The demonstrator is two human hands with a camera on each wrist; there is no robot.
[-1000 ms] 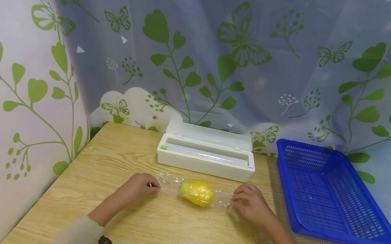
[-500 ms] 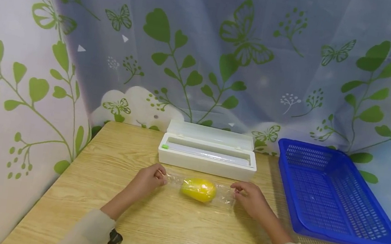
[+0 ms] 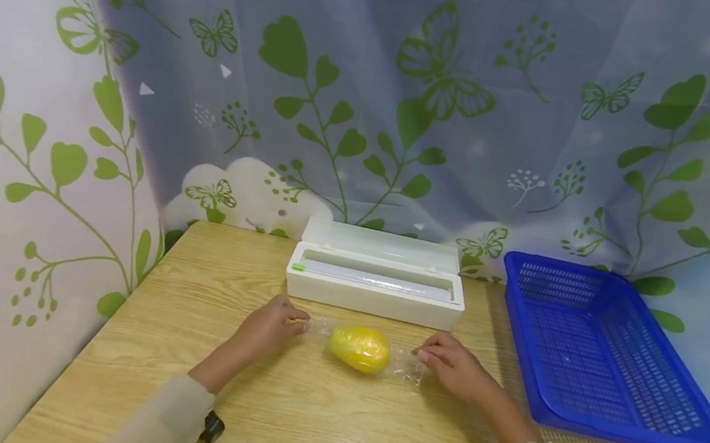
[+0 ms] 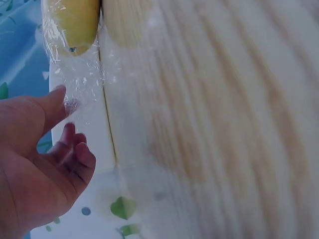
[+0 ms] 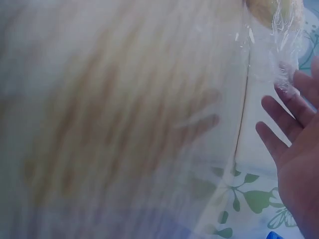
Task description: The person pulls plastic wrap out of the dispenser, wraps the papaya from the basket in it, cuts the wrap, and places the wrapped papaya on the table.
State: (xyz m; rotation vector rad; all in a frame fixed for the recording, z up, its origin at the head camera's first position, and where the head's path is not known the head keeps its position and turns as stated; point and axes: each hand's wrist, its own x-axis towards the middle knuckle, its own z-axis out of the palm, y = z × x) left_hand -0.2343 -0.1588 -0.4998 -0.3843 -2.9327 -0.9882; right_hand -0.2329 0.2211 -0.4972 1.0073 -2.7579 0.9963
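1. Yellow fruit (image 4: 77, 22): cut off by both wrist views' top edges.
2. Right hand (image 5: 301, 162): cropped by its wrist view's right edge.
3. Table (image 4: 224, 109): blurred in both wrist views.
4. Left sleeve (image 3: 157, 420): cut off at the head view's bottom.

From afar, I view a pale-brown wood-grain table (image 3: 296, 416) bearing an open, long white box (image 3: 371, 301) and, right of it, a rectangular blue perforated basket (image 3: 599, 362); whether the film-wrapped oval yellow fruit (image 3: 360, 349) touches the wood, I cannot tell.
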